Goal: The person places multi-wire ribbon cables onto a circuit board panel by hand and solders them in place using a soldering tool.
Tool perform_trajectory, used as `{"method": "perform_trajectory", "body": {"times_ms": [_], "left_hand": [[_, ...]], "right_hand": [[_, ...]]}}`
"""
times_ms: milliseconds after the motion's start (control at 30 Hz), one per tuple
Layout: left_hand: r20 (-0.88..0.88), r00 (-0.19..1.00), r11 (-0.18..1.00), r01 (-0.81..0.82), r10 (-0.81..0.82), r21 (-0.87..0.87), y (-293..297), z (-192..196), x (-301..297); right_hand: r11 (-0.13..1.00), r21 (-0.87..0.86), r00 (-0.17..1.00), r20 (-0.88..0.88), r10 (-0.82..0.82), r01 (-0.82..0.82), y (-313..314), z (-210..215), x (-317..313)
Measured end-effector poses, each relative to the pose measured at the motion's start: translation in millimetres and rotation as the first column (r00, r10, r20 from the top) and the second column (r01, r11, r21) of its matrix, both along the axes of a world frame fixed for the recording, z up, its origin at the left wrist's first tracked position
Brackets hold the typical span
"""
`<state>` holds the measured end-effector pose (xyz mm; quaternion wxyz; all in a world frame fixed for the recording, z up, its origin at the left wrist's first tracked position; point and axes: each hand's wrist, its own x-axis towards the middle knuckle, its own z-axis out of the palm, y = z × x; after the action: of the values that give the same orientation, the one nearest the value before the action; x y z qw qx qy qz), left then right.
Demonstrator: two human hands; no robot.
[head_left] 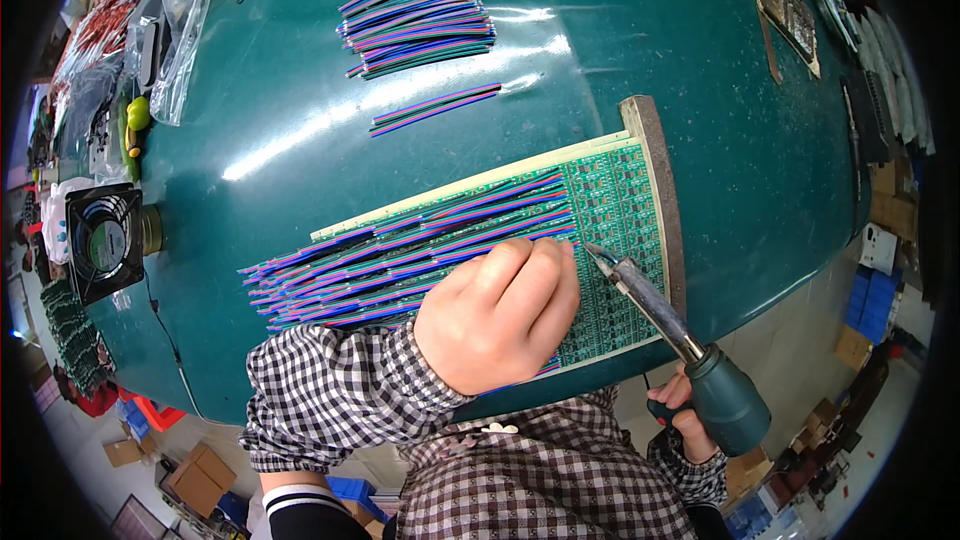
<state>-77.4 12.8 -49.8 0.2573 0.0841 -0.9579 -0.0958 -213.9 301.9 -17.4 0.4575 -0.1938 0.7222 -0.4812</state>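
Left hand: the left hand is curled into a loose fist, knuckles up, pressing down on the ribbon wires; whether the fingers pinch a wire cannot be told.
Right hand: the right hand is closed around the dark green handle of a soldering iron.
Iron tip: at about 2 o'clock from the left fist, just beside its fingertips, over the green circuit board panel.
Wires: striped, fanning from the board toward 9 o'clock.
Spare wires: loose bundle at 12 o'clock on the green table.
Fan: small black fan at 9 o'clock.

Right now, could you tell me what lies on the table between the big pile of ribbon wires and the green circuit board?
In the head view, one small separate bundle of ribbon wires lies between the big pile and the green circuit board; otherwise bare green table.
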Motion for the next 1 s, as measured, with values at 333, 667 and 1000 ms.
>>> {"method": "perform_trajectory", "body": {"times_ms": [333,667,1000], "left_hand": [[0.018,1.0,0.998,0.011,-0.012,0.068,1,6,-1],[0.018,1.0,0.997,0.013,-0.015,0.074,0,7,-1],[0.106,0.994,0.999,0.017,-0.022,0.051,-1,16,3]], "right_hand": [[0.995,-0.084,0.978,-0.194,-0.072,0.057,-26,4,2],[0.997,-0.021,0.997,0.015,-0.071,0.071,-9,3,1],[0.766,-0.522,0.923,0.291,-0.252,0.374,-58,-30,-45]]}}
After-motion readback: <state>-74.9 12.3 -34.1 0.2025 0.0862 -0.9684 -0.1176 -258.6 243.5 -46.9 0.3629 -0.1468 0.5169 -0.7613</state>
